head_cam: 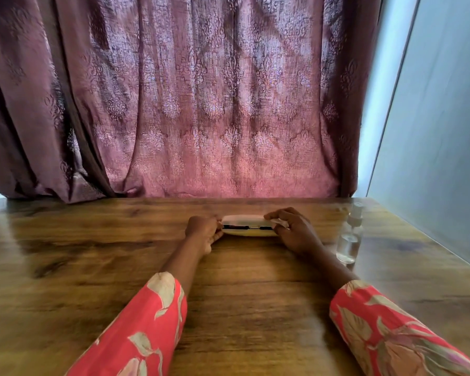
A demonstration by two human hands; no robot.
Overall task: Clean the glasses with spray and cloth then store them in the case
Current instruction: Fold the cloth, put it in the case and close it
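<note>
The white case (248, 226) lies on the wooden surface (120, 253), lid a slit apart, dark inside; whether the glasses are in it is unclear. The left hand (203, 232) and right hand (291, 229) have fingers closed on its ends. Uneven pressure could pinch a frame. The spray bottle (351, 234), just beside the right wrist, could be knocked over; curtain (201, 104) hangs behind.

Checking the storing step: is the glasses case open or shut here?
Nearly shut: the case lies flat on the table, a narrow dark gap along its near edge, with both hands at its ends.
</note>
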